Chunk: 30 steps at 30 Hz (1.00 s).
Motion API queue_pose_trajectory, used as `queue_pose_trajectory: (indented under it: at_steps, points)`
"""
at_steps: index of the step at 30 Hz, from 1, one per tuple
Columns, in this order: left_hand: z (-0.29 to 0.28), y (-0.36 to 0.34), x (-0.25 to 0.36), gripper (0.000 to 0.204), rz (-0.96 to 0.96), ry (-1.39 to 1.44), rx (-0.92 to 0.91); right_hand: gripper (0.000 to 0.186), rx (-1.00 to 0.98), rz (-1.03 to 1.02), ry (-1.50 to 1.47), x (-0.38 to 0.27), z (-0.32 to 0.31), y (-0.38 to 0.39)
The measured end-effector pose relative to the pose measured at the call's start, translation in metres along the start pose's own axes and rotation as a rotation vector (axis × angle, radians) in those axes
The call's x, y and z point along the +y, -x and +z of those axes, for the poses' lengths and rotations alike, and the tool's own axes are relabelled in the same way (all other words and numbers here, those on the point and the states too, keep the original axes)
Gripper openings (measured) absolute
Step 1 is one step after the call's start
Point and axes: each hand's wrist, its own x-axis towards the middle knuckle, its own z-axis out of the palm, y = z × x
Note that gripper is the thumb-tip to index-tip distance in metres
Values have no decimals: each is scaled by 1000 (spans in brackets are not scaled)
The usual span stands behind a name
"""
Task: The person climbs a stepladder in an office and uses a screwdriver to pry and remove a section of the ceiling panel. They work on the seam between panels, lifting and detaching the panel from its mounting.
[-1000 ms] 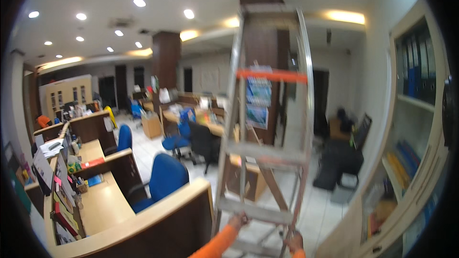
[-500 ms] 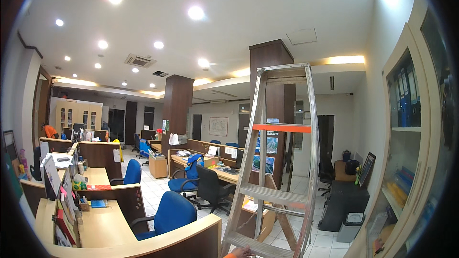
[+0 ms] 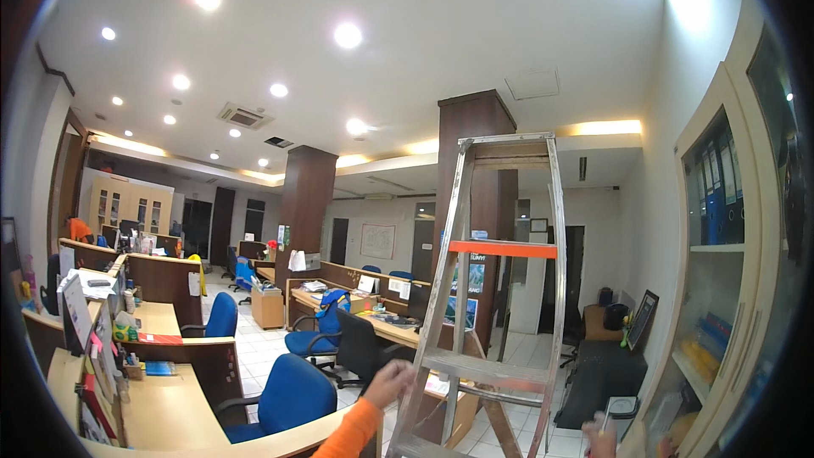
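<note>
An aluminium stepladder (image 3: pixel 487 365) with an orange band stands spread in front of me, its worn steps facing me. My left hand (image 3: pixel 390 383), in an orange sleeve, is raised beside the ladder's left rail. Its fingers are loosely bent and apart, and nothing shows in them; whether the fingertips touch the rail I cannot tell. My right hand (image 3: pixel 600 439) shows at the lower edge, right of the ladder and in front of a grey bin (image 3: pixel 623 408). It is blurred and partly cut off, so its grip is unclear.
A tall glass-door cabinet (image 3: pixel 670 288) with binders lines the right side. At left are partitioned desks (image 3: pixel 174 403) and a blue office chair (image 3: pixel 292 399). A black chair (image 3: pixel 365 348) stands behind the ladder's left side. Dark pillars (image 3: pixel 307 195) rise farther back.
My left hand has left the ladder's low step and risen beside the left rail. My right hand has come into view at lower right. The view has tilted slightly up.
</note>
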Motion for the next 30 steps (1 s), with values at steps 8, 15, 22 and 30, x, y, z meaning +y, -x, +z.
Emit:
queue_pose_trajectory:
  at_steps: [8,15,22,30]
  points:
    - [33,-157,39,78,271,-455,482,36,-182,-477,-80,-337,131,-79]
    - [46,-133,59,32,-2,88,87,38,-17,-720,39,-454,199,-197]
    - [45,-127,50,41,-149,-94,145,82,138,-766,79,-571,213,-389]
    - [39,-135,41,48,-114,-78,181,76,-110,-566,495,-491,248,-496]
